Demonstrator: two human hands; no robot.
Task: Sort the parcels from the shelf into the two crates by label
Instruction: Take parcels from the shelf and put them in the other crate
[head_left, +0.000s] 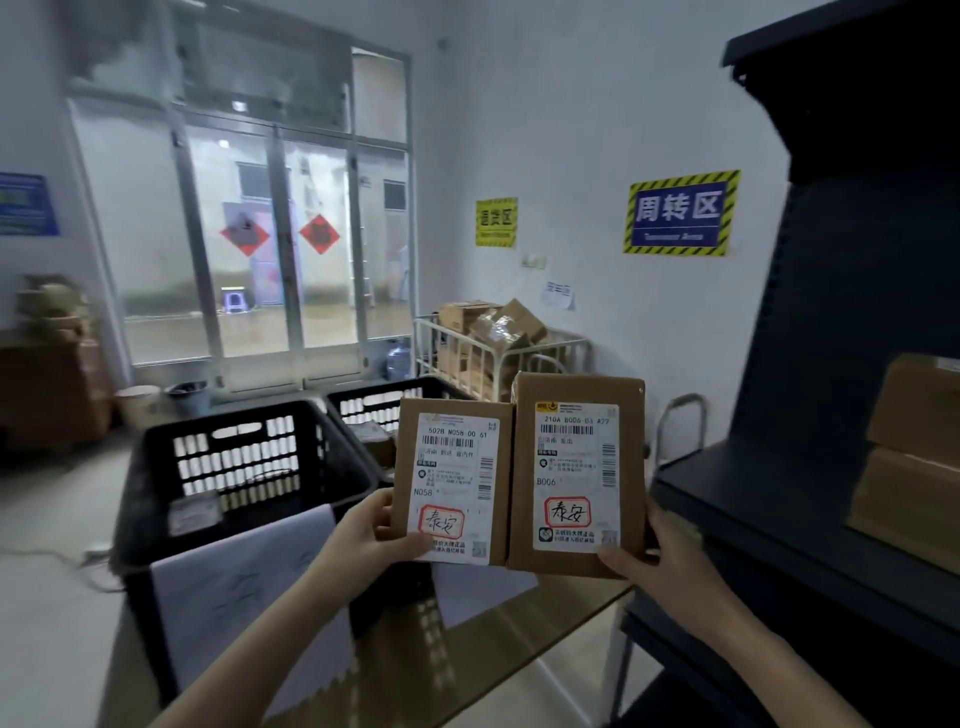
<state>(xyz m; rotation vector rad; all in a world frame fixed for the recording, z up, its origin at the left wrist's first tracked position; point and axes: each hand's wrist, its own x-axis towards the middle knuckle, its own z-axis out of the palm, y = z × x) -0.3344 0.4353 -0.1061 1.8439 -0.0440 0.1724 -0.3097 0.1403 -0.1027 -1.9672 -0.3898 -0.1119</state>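
I see the left hand (375, 538) gripping the left parcel (451, 480) by its lower left corner and the right hand (655, 553) gripping the right parcel (576, 470) by its lower right corner, both held upright, labels toward me, edges touching. They hang above the two black crates (244, 470) (a paper sheet hangs on the near one), with the dark shelf (852, 415) at right still holding more boxes (917, 441).

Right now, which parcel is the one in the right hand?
Find the dark shelf on the right. Just left of it, two hands hold brown parcels side by side. The right hand holds the taller parcel, labelled B006; its neighbour reads N058.
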